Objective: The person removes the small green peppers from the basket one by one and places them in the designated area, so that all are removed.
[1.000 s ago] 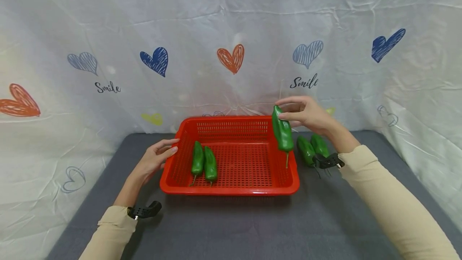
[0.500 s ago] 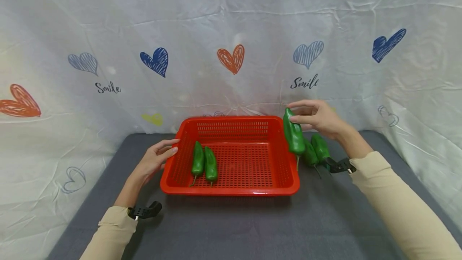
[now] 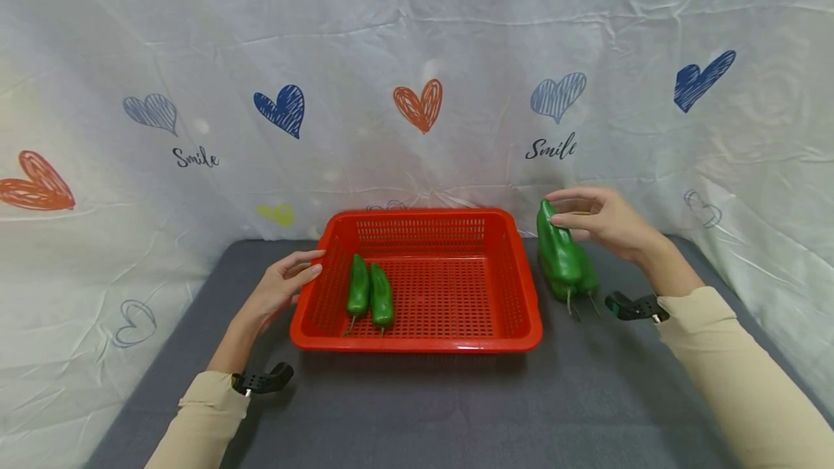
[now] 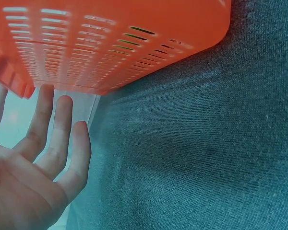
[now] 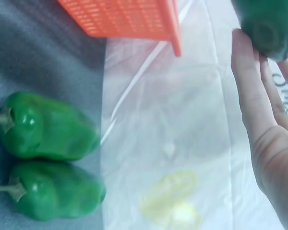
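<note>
Held between the thumb and fingers of my right hand (image 3: pixel 602 219) is a long green pepper (image 3: pixel 556 248), hanging stem-down to the right of the red basket (image 3: pixel 417 345). Two more green peppers lie on the table there; in the head view the held one overlaps them, one pepper (image 3: pixel 588 273) partly showing. The right wrist view shows both, an upper pepper (image 5: pixel 53 127) and a lower pepper (image 5: pixel 57 189), side by side below the held one. My left hand (image 3: pixel 276 288) is at the basket's left side, fingertips at the rim, fingers loosely extended in the left wrist view (image 4: pixel 53 153).
Inside the basket, toward its left, lie two slimmer green peppers, a left one (image 3: pixel 357 286) and a right one (image 3: pixel 381 295). The dark grey cloth-covered table (image 3: pixel 404 411) extends in front. A white curtain (image 3: pixel 482 35) with printed hearts hangs right behind the basket.
My right hand has carried the pepper rightward and down, from over the basket's right rim to over the two peppers on the table. The left hand and basket have stayed put.
</note>
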`<state>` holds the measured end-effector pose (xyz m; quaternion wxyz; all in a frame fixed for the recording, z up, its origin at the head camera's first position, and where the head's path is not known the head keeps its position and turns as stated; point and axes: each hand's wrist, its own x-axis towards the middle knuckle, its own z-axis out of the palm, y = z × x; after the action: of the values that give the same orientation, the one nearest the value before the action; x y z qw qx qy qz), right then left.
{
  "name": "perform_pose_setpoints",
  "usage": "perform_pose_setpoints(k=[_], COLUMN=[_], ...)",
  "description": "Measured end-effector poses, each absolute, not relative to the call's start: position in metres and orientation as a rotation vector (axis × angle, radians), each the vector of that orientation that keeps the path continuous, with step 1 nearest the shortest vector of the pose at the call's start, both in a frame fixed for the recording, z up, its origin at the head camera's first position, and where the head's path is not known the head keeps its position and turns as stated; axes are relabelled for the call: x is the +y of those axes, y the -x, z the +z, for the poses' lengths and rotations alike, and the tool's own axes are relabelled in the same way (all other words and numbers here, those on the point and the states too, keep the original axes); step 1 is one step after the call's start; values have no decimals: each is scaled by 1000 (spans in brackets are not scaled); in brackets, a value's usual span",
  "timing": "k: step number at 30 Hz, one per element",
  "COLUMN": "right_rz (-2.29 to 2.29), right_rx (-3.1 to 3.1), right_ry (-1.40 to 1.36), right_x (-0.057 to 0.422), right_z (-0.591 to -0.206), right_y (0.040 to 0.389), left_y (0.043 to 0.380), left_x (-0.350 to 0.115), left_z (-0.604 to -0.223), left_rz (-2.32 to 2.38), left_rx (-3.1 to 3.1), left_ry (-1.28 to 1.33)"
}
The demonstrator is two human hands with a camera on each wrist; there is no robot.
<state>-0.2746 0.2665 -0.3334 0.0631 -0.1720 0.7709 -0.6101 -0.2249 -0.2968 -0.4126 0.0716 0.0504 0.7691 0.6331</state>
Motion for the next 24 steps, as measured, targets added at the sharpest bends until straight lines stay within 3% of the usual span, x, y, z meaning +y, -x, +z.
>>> perform_pose_setpoints(k=[24], right_rz=[-1833], right_rx=[2428], right_ry=[403], right_x=[328], right_z=[-375], right_y=[268], left_y=[224], left_x=[-296], left_z=[-412], left_rz=[1881], left_rx=[2341], left_ry=[-169])
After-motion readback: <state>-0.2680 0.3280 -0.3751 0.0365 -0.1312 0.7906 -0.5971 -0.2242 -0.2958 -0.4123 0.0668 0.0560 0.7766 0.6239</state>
